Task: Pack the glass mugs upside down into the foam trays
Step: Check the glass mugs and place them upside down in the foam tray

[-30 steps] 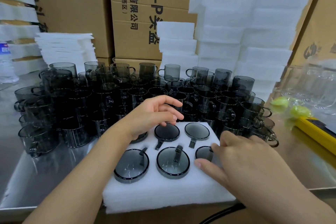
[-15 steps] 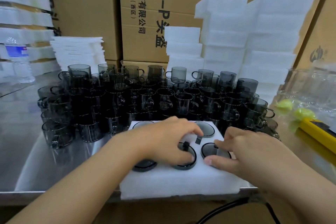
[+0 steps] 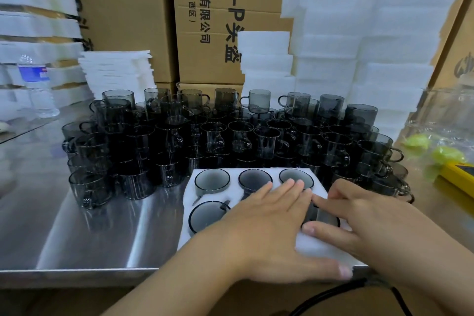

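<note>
A white foam tray [image 3: 234, 174] sits at the near edge of a steel table [image 3: 89, 233], right of centre. Smoky grey glass mugs sit upside down in its round holes, flat bases up: three in the far row [image 3: 212, 179] and one at the near left [image 3: 205, 215]. The left hand [image 3: 269, 223] lies flat across the near middle of the tray, fingers straight and together, gripping nothing, the thumb stretched along the tray's near edge; it hides whatever is beneath it. The right hand [image 3: 372, 218] rests beside it, its forefinger and thumb laid loosely on the base of the near right mug [image 3: 322, 217], not clasping it. Just beyond the tray stands a crowd of upright mugs [image 3: 266, 141]. Behind them are stacked foam blocks [image 3: 397, 46] and cardboard boxes [image 3: 205, 20].
</note>
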The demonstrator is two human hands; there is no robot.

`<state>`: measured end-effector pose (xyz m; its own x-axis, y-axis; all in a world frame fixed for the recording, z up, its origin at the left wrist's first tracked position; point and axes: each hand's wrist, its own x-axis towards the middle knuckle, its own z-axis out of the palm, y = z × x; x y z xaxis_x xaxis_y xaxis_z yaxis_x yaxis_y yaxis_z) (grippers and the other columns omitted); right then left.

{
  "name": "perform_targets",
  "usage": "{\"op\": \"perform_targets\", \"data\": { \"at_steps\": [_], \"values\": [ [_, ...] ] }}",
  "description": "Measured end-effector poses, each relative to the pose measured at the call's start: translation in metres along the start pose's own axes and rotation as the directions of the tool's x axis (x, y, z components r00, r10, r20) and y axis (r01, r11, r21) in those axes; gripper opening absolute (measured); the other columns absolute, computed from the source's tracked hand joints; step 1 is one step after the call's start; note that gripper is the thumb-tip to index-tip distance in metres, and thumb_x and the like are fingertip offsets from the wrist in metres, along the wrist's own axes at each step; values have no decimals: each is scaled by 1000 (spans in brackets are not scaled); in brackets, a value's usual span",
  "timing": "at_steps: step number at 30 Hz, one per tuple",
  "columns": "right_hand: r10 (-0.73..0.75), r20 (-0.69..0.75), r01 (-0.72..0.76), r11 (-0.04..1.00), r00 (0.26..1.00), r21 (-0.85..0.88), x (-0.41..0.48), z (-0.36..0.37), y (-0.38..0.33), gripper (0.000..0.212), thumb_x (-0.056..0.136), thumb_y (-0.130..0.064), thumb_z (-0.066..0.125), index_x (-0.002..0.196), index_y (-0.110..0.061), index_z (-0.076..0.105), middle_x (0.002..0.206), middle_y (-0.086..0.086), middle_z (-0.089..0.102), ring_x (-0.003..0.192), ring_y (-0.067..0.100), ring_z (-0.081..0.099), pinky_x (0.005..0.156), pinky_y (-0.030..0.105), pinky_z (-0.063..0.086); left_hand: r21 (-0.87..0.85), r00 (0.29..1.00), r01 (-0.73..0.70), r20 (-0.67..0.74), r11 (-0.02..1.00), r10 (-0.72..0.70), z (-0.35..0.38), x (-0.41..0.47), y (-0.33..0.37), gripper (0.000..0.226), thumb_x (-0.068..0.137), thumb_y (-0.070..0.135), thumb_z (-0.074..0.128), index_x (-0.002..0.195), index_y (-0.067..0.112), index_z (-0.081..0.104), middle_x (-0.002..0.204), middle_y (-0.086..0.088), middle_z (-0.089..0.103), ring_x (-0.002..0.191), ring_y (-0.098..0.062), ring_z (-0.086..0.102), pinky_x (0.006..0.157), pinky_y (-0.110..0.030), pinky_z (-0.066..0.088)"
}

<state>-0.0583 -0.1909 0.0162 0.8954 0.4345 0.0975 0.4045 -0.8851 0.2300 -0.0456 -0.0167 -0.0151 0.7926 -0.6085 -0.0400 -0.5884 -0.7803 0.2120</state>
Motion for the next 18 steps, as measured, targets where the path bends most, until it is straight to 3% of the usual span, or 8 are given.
{"op": "perform_targets", "data": {
  "at_steps": [3, 7, 11, 15, 18],
  "values": [
    [-1, 10, 1, 1000, 1000, 27, -1, 0, 0, 95, 54, -76, -13, 128, -45, 37, 107, -18, 28, 80, 1, 44, 69, 18, 43, 6, 1000, -26, 12, 1000, 26, -1, -1, -2, 110, 75, 84, 40, 149, 27, -18, 154, 19, -26, 132, 11, -32, 109, -19, -20],
    [-13, 17, 13, 1000, 1000, 28, -2, 1, 0, 73, 72, -77, 3, 130, -45, 34, 109, -17, 27, 77, 3, 41, 61, 17, 36, 6, 999, -34, -35, 999, 34, -2, -2, -3, 98, 81, 81, 28, 150, 26, -15, 155, 19, -21, 127, 16, -30, 103, -12, -19],
    [-27, 23, 27, 1000, 999, -12, -3, 1, -1, 82, 68, -74, -6, 136, -42, 28, 113, -15, 27, 79, 4, 44, 63, 15, 39, -39, 999, 8, -36, 999, -10, -3, 0, 1, 88, 82, 76, 7, 151, 25, -10, 157, 16, -16, 132, 13, -22, 108, -16, -18],
    [-14, 7, 14, 1000, 1000, -17, -4, 2, -4, 67, 80, -72, 2, 133, -42, 30, 111, -14, 26, 79, 5, 47, 56, 17, 35, -51, 990, 118, -67, 992, -122, 0, 3, 8, 103, 66, 82, -5, 152, 25, -8, 158, 14, -16, 140, 6, -20, 115, -26, -16],
    [32, -11, -32, 999, 999, 7, -6, 5, -6, 61, 82, -69, 5, 126, -39, 34, 111, -12, 27, 86, 6, 54, 64, 17, 42, -51, 964, 227, -127, 973, -232, 5, 6, 14, 113, 59, 85, -10, 152, 22, -6, 159, 11, -16, 142, 2, -20, 115, -31, -17]
  ]
}}
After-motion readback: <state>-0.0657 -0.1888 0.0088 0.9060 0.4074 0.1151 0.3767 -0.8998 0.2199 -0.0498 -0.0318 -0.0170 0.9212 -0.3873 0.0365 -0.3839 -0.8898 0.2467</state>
